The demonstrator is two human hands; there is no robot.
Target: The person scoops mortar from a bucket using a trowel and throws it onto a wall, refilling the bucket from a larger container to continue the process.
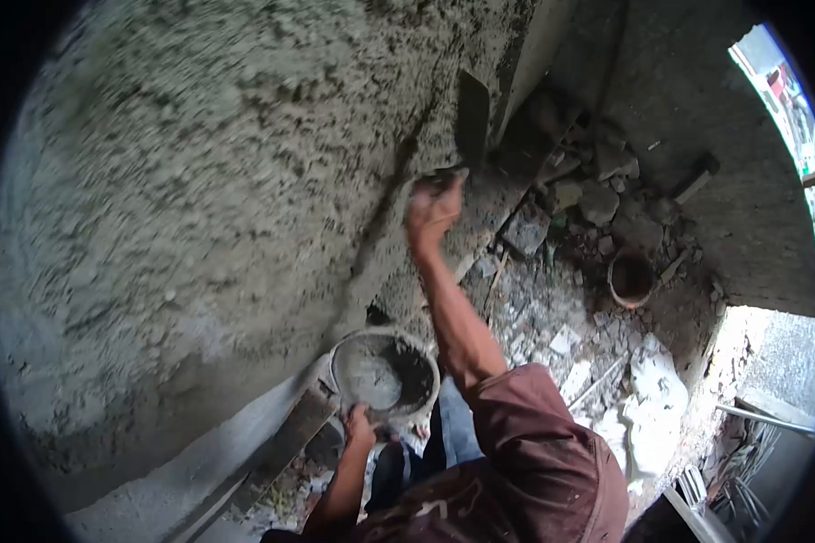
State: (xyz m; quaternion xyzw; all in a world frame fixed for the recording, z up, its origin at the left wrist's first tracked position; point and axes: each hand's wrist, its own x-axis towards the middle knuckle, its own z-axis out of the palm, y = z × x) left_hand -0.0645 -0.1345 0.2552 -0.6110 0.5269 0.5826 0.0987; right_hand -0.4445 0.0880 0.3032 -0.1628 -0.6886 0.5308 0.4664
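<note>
The right hand is closed on a trowel raised against the rough-plastered wall (most of it looks coated already), while below it the left hand grips a mortar pan, part full.

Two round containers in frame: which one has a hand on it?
The grey mortar pan near the wall: the left hand grips its near rim. The reddish-brown pot sits untouched among the rubble, farther right. The right hand holds a trowel.
</note>
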